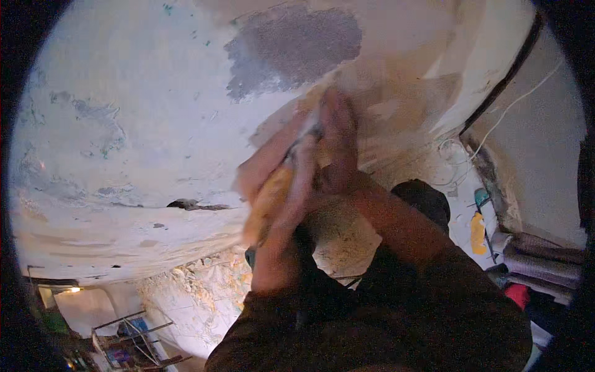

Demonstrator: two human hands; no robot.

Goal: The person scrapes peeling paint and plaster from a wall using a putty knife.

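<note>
Both hands are raised in front of me against a peeling white wall, smeared by motion. My left hand closes around a long tool with an orange-tan body; a dark and light metallic part shows between the hands. Pressed close beside it, my right hand is closed with its fingers at the tool's upper part. The blur hides the tool's exact kind and its working edge. Just above the hands is a rough grey patch where the white coat is gone, with beige-brown bare areas to the right.
Flakes and rubble lie on the floor below the wall. A metal frame stands at lower left, near a lit lamp. At right are a thin white cable, a yellow object, rolled fabric and a red item.
</note>
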